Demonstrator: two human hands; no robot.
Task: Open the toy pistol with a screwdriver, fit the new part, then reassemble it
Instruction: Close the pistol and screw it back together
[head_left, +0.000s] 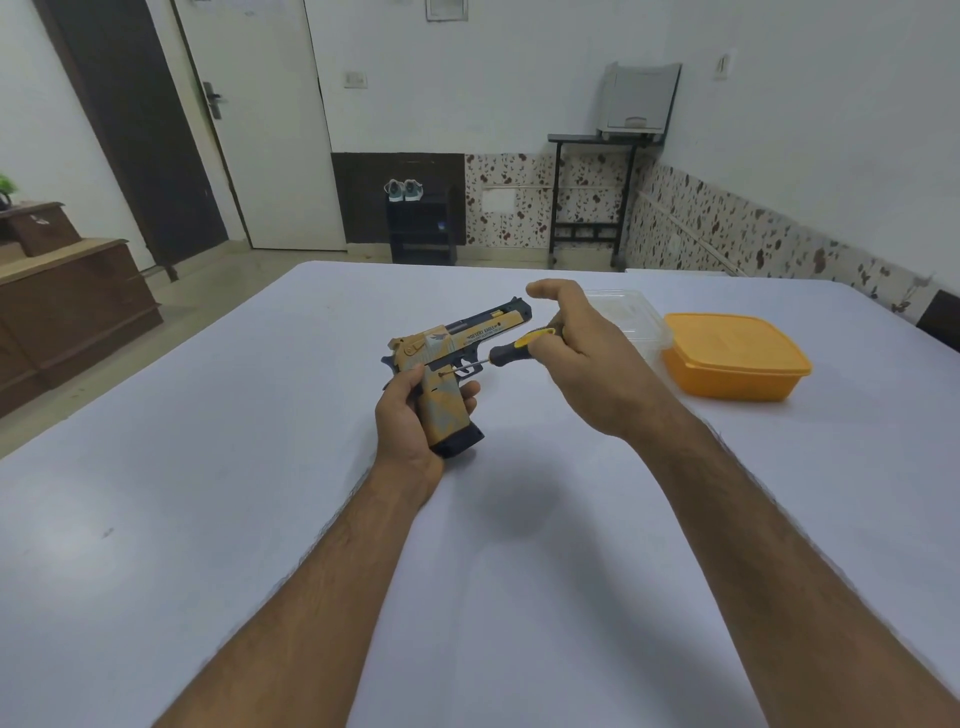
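Bench (260, 519) beneath; toy pistol (457, 358) held above it, barrel pointing away-right. Left hand (410, 415) wraps grip. Right hand (576, 353) pinches screwdriver (514, 349), thumb lifted; shaft runs leftward, tip at screw (441, 373) atop grip.

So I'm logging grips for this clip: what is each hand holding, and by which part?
Left hand grips the toy pistol by its grip. Right hand holds the screwdriver by its handle.

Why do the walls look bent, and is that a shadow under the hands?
Head view: the wide-angle lens bows the walls and table edges; a soft shadow lies on the table below the toy pistol in the left hand; the right hand and screwdriver look sharp.
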